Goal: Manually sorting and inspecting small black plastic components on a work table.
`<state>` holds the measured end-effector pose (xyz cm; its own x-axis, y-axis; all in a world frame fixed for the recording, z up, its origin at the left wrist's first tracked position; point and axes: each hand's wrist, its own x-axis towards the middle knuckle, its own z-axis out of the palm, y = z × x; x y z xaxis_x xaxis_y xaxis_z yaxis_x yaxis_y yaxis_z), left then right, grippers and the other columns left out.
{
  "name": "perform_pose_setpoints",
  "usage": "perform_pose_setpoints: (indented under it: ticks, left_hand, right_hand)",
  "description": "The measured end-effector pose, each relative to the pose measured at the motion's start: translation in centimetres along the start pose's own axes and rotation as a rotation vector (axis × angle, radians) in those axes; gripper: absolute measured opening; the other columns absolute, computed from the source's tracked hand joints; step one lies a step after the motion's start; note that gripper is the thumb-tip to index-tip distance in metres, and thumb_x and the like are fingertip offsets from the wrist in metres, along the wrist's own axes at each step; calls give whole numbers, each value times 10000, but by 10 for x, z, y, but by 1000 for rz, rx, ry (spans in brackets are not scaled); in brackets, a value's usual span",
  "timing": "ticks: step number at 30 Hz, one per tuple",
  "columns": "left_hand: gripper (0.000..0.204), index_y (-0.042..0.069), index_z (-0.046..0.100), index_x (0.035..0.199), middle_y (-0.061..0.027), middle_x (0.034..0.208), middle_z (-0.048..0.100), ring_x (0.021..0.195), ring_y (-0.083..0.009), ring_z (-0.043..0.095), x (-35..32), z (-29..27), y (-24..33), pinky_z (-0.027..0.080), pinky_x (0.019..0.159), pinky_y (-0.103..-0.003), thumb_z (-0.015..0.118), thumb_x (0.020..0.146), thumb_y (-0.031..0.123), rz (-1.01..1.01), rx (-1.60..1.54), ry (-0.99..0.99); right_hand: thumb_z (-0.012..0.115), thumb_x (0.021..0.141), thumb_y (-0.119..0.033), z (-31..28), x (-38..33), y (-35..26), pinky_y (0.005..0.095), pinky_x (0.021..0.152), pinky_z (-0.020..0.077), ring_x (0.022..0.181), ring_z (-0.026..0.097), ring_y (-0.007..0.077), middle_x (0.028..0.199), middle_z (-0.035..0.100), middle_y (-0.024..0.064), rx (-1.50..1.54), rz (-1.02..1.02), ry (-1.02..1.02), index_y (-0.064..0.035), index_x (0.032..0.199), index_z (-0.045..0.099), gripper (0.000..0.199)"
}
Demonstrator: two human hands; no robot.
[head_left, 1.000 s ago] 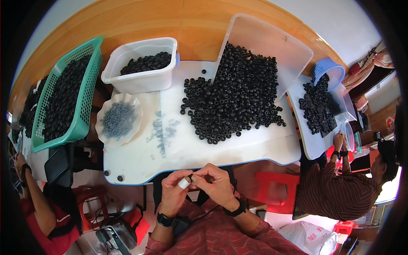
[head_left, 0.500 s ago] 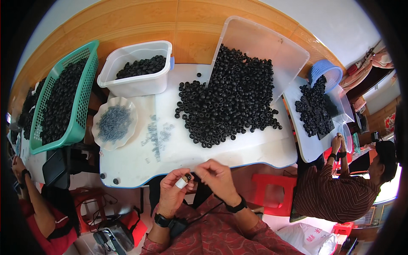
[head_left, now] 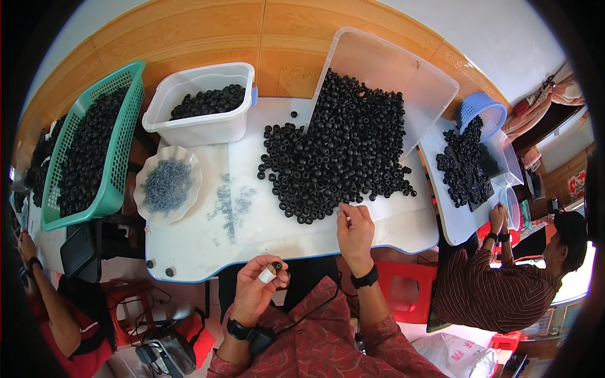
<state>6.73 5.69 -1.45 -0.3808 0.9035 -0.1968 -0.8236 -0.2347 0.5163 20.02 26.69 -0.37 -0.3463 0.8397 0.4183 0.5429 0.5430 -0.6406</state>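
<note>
Places are taken from the heap of black rings (head_left: 331,160); we enter the larger pieces first.

Table (head_left: 189,249): white top, blue edge; beneath the heap and running out to its left.

Green basket (head_left: 120,179): openwork walls; well to the left of the heap, filled with black pieces (head_left: 91,151).

Clear bin (head_left: 403,69): behind the heap, whose far part lies within its walls, the near part spread onto the table.

White tub (head_left: 208,129): left of the heap, toward its far side, with a dark load (head_left: 208,102) inside.

Scalloped dish (head_left: 167,219): pale, left of the heap, carrying translucent bits (head_left: 165,186); a loose scatter (head_left: 225,205) of like bits lies between dish and heap.

Step in hand, as we judge it: a reach to the heap. The next move calls, in our view, for a fine fingertip pinch on one small round piece, with the other side kept steady.

Right grip (head_left: 356,236): at the heap's near edge, thumb and forefinger close together; whether they hold or touch a ring, we cannot tell.

Left grip (head_left: 253,288): nearer the wearer than the heap, fingertips clamped on a black ring (head_left: 277,266).

White cylindrical piece (head_left: 267,274): within that left grip, just beside the ring; tube or thumb wrapping, we cannot tell.
</note>
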Motion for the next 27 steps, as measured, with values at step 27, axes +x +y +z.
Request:
perform_pose_setpoints:
  ticks: [27]
  left_hand:
    - [195,-37,615,1115,-152,1006,670,789,-180,646,-5,5,0,536,722,-288,606,940,49,-12,70,46]
  right_hand:
    - [690,842,-42,-3,-4,-10,296,540,481,611,609,175,810,578,90,77,28,15,-24,932,667,94]
